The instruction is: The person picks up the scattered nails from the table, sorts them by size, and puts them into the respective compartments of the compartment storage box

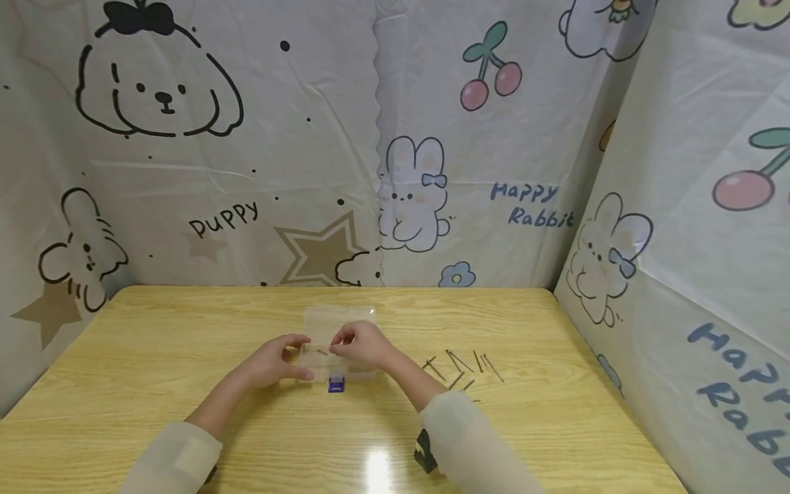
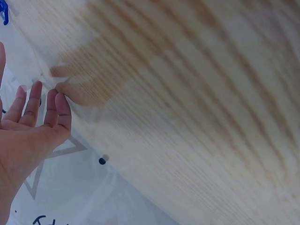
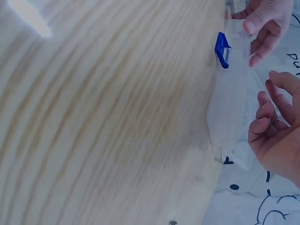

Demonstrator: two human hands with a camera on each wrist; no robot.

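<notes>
A clear plastic box [image 1: 354, 376] with a blue latch [image 1: 336, 384] lies on the table, its transparent lid [image 1: 336, 324] tipped back. My left hand [image 1: 278, 359] grips the box's left end, thumb at the front side and fingers toward the back. Over the box's middle is my right hand [image 1: 364, 343], fingers curled and thumb and index tips close together; I cannot tell whether they pinch anything. Just left of those fingertips, a thin brownish nail [image 1: 321, 352] shows within the box's outline. The right wrist view shows the curled fingers [image 3: 265, 124] beside the box.
Several thin dark nails [image 1: 457, 360] lie scattered on the wooden table [image 1: 555, 412] to the right of the box, partly behind the right forearm. A printed white cloth [image 1: 296, 158] hangs behind the table and along both sides.
</notes>
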